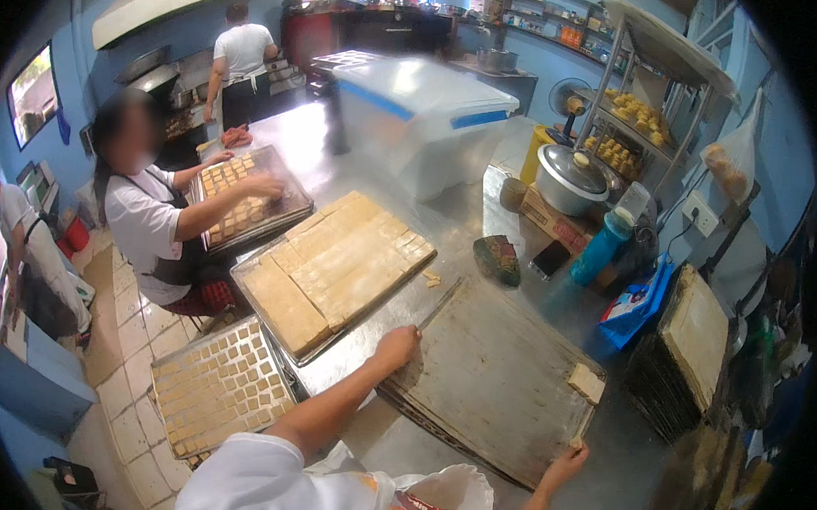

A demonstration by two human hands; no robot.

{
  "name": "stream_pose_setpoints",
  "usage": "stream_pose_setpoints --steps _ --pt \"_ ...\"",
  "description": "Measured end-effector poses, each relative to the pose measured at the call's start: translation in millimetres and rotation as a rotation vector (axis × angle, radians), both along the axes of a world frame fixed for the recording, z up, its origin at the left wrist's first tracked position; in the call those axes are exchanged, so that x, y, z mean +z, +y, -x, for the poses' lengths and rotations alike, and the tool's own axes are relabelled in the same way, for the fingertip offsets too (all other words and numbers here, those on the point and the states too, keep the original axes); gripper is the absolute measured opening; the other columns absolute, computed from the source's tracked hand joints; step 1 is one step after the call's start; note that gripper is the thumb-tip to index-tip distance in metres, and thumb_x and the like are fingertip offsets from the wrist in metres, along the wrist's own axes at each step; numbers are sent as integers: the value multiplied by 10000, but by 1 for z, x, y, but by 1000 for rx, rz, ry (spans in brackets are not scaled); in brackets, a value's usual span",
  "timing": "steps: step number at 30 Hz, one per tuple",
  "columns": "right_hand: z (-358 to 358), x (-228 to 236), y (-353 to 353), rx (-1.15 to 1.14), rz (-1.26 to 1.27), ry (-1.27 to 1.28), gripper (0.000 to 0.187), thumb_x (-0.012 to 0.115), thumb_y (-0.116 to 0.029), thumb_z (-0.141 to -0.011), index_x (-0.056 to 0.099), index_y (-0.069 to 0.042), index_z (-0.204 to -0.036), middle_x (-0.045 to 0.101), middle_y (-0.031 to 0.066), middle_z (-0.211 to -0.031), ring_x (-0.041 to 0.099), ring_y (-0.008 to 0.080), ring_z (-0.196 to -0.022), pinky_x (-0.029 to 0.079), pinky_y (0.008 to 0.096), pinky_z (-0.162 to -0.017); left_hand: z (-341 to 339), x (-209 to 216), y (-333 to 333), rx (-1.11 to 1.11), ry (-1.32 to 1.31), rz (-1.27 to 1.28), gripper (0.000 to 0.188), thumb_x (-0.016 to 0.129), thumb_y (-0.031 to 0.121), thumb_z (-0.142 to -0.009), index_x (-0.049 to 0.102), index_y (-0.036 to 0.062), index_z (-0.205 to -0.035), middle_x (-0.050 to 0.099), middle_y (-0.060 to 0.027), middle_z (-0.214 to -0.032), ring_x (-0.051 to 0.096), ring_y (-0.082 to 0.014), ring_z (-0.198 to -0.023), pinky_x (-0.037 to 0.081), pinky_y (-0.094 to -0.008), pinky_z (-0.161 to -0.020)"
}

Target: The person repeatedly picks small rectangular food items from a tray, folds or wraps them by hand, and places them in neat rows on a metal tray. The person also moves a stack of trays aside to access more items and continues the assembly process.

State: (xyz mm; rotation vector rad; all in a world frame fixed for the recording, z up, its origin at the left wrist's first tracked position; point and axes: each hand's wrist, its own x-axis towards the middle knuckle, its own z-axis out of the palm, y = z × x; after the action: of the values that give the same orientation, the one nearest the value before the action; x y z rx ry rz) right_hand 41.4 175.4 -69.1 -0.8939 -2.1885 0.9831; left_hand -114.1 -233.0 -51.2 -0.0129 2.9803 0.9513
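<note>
Both of my hands are at a worn, dark metal baking tray [503, 378] on the steel table in front of me. My left hand [397, 347] is closed on its left edge, and my right hand [567, 462] grips the near right edge. A small pale block of dough [587, 382] lies in the tray's right corner. More trays seem stacked beneath it. Just beyond my left hand, another tray [304, 355] carries a large flat slab of dough [344, 261], scored into long strips.
A tray of small cut squares [225, 388] stands low at the left. Across the table a co-worker [142, 198] handles another such tray. A lidded plastic bin [423, 119], a pot [571, 180], a teal bottle [602, 245] and a phone [550, 259] stand or lie farther back.
</note>
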Motion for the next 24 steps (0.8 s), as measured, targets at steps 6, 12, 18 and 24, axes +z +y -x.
stream_pose_setpoints --steps 6,12,18,24 --pt "-31 9 14 -94 -24 -12 279 418 -194 -973 478 11 -1152 551 128 -1078 519 254 -1060 382 340 -894 -20 1 16 -88 -18 -56 297 453 263 -913 585 -3 -930 607 -256 -874 579 -425 -863 452 -497 -763" --pt "-52 29 21 -61 47 149 232 493 -158 -937 500 -4 -1111 571 129 -1062 582 250 -981 466 358 -839 -32 7 9 -72 252 -81 210 501 168 -885 576 -5 -977 580 -222 -902 553 -410 -881 447 -479 -770" --pt "-43 44 -74 449 1160 284 219 539 -57 -888 495 -3 -1096 579 146 -1034 613 277 -936 538 372 -793 -108 39 56 -259 466 -282 200 559 98 -833 586 -2 -1004 569 -191 -909 563 -355 -857 462 -428 -750" --pt "-27 44 -146 913 543 -69 225 534 -57 -898 494 -21 -1117 597 116 -981 614 203 -881 521 268 -760 -153 51 94 -422 186 -536 208 622 127 -801 593 11 -971 572 -154 -895 586 -314 -861 476 -371 -739"
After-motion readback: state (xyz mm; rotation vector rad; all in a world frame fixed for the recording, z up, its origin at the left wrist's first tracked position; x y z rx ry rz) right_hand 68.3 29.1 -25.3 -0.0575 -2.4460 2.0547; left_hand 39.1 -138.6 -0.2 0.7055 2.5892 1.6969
